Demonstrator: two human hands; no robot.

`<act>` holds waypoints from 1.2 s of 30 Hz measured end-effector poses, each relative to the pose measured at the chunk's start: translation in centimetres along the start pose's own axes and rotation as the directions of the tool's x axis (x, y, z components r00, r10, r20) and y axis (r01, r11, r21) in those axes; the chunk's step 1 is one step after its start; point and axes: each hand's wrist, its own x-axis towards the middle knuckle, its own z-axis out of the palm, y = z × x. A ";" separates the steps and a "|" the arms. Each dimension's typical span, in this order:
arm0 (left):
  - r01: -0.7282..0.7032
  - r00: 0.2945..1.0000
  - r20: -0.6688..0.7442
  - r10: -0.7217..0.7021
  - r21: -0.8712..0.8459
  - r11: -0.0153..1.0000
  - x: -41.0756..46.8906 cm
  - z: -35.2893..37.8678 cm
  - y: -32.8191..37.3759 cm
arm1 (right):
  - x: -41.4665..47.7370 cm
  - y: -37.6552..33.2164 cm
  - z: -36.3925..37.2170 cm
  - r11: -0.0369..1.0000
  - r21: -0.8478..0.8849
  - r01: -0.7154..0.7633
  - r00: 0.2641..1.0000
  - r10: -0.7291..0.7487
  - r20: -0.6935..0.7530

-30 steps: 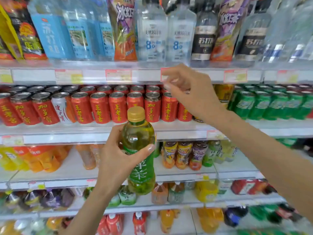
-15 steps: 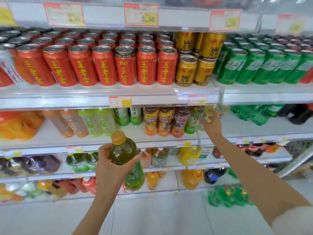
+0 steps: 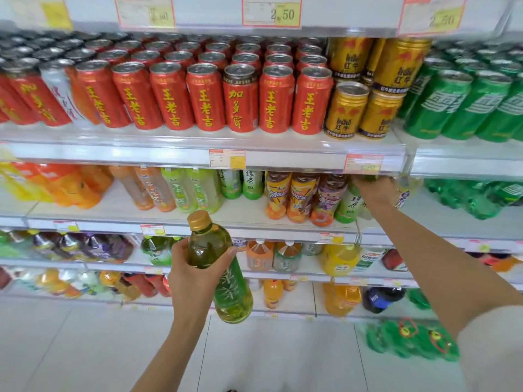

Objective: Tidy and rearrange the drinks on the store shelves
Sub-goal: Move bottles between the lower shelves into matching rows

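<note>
right now my left hand (image 3: 192,278) wraps the green tea bottle (image 3: 232,292), cap up, base tipped right. the shelved green tea row (image 3: 349,205) sits up and right of that grip, nearer my right hand (image 3: 373,190), whose fingers are hidden, so i cannot tell its grip.
</note>
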 end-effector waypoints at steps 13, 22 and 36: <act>0.098 0.995 -0.003 -0.099 -0.146 0.984 1.7 -0.6 0.3 | -2.7 2.5 -0.5 0.960 0.186 0.210 0.975 -0.220 0.032; 0.125 0.991 0.050 -0.120 -0.096 0.988 5.5 0.8 0.4 | -3.1 2.2 -1.1 0.978 0.138 0.154 0.983 -0.166 0.075; -0.015 0.990 0.137 0.011 0.026 1.000 9.0 2.3 -0.5 | -2.8 5.4 -6.0 0.664 0.674 -0.322 0.940 0.310 0.144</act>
